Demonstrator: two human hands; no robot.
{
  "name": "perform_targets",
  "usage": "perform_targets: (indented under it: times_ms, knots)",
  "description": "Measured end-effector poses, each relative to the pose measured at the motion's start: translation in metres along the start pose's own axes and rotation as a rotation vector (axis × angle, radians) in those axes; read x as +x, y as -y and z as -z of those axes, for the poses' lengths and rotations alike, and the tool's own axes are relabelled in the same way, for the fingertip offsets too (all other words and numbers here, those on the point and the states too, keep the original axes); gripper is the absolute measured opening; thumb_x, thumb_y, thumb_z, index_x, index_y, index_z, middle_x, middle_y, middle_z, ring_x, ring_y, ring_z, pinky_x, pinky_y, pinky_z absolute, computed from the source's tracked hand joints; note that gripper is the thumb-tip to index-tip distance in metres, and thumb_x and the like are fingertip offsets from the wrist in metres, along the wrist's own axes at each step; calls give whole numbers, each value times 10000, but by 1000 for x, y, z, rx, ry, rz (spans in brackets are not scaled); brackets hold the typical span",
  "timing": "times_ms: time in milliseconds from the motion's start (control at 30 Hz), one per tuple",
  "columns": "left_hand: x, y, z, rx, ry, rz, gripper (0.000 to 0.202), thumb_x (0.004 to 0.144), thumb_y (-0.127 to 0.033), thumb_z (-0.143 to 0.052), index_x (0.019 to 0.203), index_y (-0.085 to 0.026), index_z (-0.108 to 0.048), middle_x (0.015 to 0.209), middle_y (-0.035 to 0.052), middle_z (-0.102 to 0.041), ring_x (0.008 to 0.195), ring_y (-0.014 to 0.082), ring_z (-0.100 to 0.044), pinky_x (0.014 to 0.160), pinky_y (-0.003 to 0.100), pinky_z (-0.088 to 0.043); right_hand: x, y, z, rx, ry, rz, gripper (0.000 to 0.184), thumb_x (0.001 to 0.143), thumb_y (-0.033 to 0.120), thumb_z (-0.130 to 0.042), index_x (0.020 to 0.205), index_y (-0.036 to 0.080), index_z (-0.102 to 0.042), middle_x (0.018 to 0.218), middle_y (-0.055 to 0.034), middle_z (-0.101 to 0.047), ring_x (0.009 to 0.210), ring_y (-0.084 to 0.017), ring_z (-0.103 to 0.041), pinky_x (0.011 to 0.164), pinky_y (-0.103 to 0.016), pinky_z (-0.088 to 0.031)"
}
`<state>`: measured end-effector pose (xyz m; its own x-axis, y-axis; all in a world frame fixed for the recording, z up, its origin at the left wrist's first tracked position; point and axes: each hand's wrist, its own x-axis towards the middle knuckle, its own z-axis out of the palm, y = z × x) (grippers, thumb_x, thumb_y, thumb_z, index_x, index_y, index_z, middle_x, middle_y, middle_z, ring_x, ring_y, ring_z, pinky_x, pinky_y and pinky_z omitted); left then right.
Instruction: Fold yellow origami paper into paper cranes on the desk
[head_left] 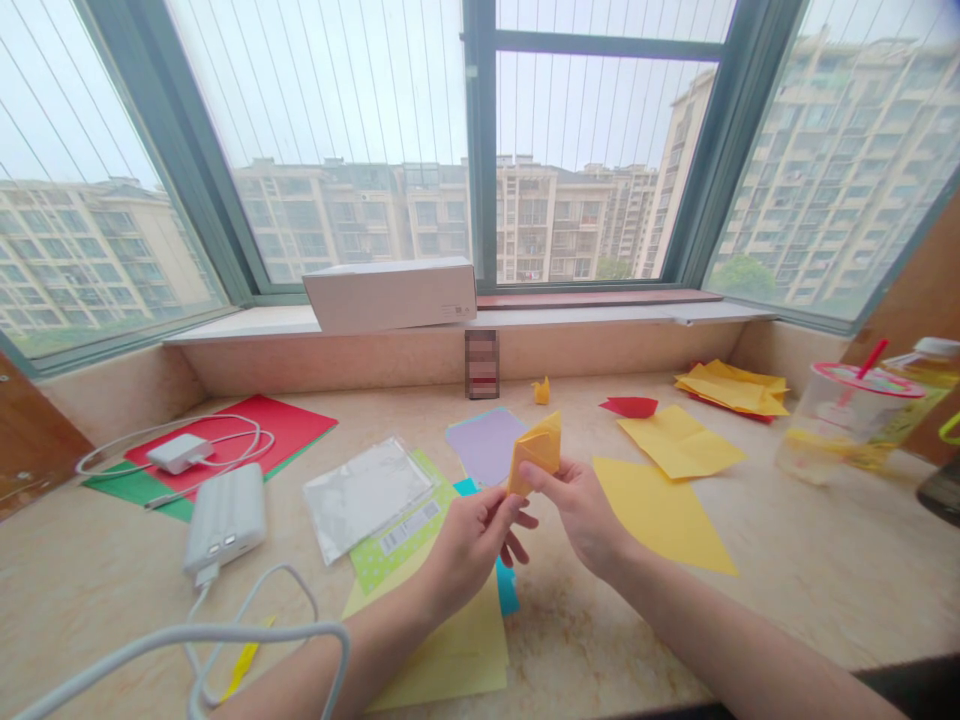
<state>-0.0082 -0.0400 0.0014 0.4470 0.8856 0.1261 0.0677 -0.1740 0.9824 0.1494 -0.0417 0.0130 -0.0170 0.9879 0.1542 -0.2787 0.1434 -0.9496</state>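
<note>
Both of my hands hold a partly folded orange-yellow paper piece (538,450) above the stone counter. My left hand (471,540) pinches its lower left corner, fingers closed. My right hand (581,505) grips its lower right edge between thumb and fingers. Under my hands lie a lilac sheet (486,443), a blue sheet (507,590) and a pale yellow sheet (450,645). A yellow sheet (660,510) lies flat just right of my right hand.
A white power bank (226,515) with cables and a charger (178,452) on red paper (289,425) sit at left. A clear packet (365,492) lies centre-left. A plastic cup with a straw (844,420) stands at right, near more yellow sheets (731,388). A white box (390,293) rests on the sill.
</note>
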Motion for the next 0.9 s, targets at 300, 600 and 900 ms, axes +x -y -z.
perform_targets:
  times_ms: [300, 600, 900]
  knots:
    - [1, 0, 4, 40, -11, -3, 489, 929, -579, -497, 787, -123, -602, 677, 76, -698, 510, 148, -659, 454, 222, -474, 3, -6, 3, 60, -23, 47, 263, 786, 437, -781, 821, 177, -772, 746, -17, -713, 713, -165, -583, 768, -313, -452]
    - [-2, -2, 1, 1, 20, -45, 448, 923, -551, -541, 926, -111, -629, 887, 121, -731, 557, 143, -681, 460, 221, -493, 1, -4, 2, 73, 86, 23, 253, 798, 407, -776, 754, 161, -741, 689, -6, -677, 617, -135, -542, 617, -281, -429]
    - [4, -8, 10, -130, -12, 2, 370, 919, -475, -594, 965, -108, -612, 852, 88, -715, 511, 130, -669, 448, 210, -484, 7, -5, 8, -49, -8, 180, 547, 801, 385, -779, 1290, 290, -554, 1103, -54, -721, 923, -208, -678, 853, -374, -511]
